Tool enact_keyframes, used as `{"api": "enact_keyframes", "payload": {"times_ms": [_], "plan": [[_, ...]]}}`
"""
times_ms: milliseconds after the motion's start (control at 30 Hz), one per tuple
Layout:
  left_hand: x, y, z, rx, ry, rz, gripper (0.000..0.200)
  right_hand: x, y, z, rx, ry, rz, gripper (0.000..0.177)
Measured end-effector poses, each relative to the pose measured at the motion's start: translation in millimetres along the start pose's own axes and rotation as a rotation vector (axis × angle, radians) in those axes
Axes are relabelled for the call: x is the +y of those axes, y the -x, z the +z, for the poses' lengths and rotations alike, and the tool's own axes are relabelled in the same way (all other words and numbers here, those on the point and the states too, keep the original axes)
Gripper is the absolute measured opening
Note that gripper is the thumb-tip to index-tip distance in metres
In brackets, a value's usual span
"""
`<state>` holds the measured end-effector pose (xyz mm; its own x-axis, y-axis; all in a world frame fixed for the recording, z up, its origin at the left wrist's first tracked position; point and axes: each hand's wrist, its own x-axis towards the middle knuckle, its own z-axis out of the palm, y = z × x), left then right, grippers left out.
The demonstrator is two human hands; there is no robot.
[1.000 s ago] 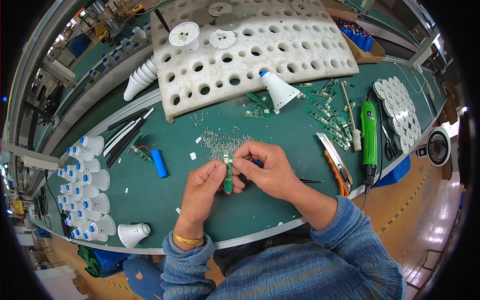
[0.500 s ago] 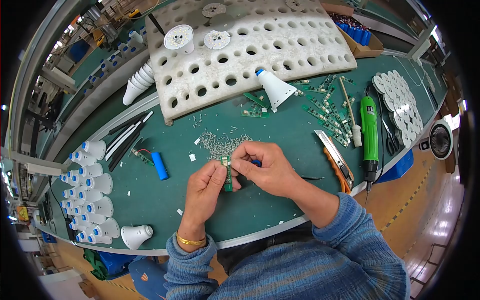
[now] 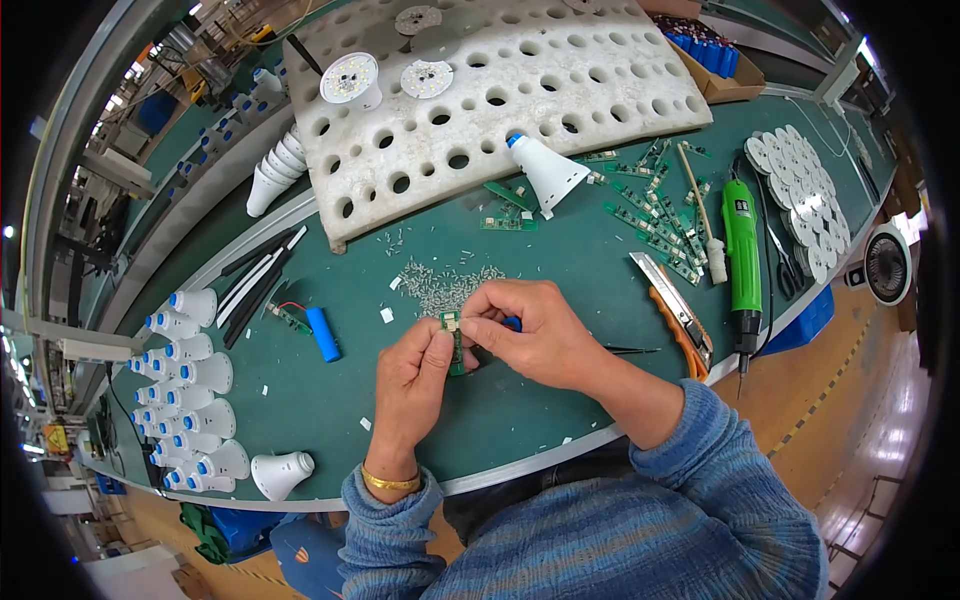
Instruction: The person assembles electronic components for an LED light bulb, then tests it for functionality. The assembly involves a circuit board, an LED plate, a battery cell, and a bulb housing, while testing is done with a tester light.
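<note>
My left hand is closed, its thumb and fingers gripping a narrow green circuit board upright. At the board's upper end, the thumb and forefinger of my right hand are pinched together, touching it or very near it. A blue end, apparently of a battery cell, peeks out within the curled right fingers; most of it is hidden. Just beyond both hands lies a heap of small metal pins. Left of them, another blue battery cell is wired to a small circuit board.
White lamp housings stand in rows at left. A holed foam board spans the back, with a white cone housing before it. Loose circuit boards, an orange cutter knife, a green electric screwdriver and round discs lie right.
The view has shifted slightly. Both hands keep the same hold, with only a slight shift at the board's top end.
</note>
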<state>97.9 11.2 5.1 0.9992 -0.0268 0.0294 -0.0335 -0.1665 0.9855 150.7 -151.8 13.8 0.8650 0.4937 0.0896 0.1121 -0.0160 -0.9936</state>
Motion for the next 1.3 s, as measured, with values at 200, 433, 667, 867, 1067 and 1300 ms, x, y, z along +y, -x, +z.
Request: {"api": "enact_keyframes", "payload": {"times_ms": [200, 433, 667, 867, 1067, 1300], "plan": [[-1, 0, -3, -0.035, 0.086, -0.026, 0.031, 0, 0, 2, 0.005, -0.031, -0.066, 0.009], [1, 0, -5, -0.117, 0.332, -0.113, 0.034, -3, 2, 0, -0.069, -0.31, 0.164, 0.006], [-1, 0, -2, -0.111, 0.329, -0.122, 0.033, 9, 3, 1, -0.122, -0.447, 0.144, 0.013], [-8, 2, -5, -0.127, 0.258, -0.08, 0.031, 7, 3, 2, -0.125, -0.419, 0.137, 0.007], [-7, 2, -4, -0.137, 0.225, -0.036, 0.03, 6, 3, 0, -0.153, -0.394, 0.117, 0.007], [-3, 3, -4, -0.137, 0.182, -0.037, 0.029, 6, 5, 2, -0.145, -0.357, 0.113, 0.006]]}}
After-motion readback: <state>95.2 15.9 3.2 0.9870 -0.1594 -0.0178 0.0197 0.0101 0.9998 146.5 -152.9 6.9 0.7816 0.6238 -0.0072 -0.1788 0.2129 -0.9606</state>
